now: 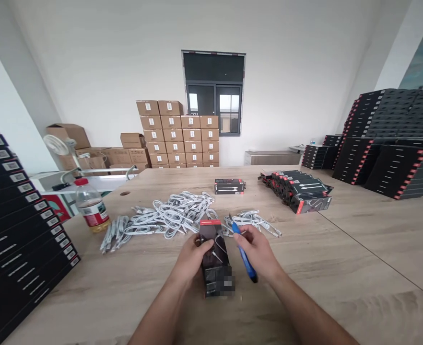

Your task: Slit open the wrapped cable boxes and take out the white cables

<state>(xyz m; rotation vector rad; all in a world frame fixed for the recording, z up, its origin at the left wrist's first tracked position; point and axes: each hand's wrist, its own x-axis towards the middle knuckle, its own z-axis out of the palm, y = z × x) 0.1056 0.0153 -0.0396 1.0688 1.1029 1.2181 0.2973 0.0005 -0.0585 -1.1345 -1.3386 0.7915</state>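
Observation:
My left hand (193, 254) grips a black cable box (215, 256) with a red top edge, its thumb lying across the printed front. A cable picture shows on that face, and the lower end is partly blurred out. In my right hand (256, 244) is a blue utility knife (245, 258), blade end pointing up and left, just right of the box. Beyond both hands lies a heap of coiled white cables (175, 213). A smaller bunch of white cables (258, 222) rests behind the knife.
One black box (229, 187) lies farther back. A row of leaning boxes (298, 189) stands to its right. Tall stacks of black boxes rise at the left (17, 230) and right (387, 143). A bottle (92, 208) stands left of the cables. Cartons (179, 134) are piled behind the table.

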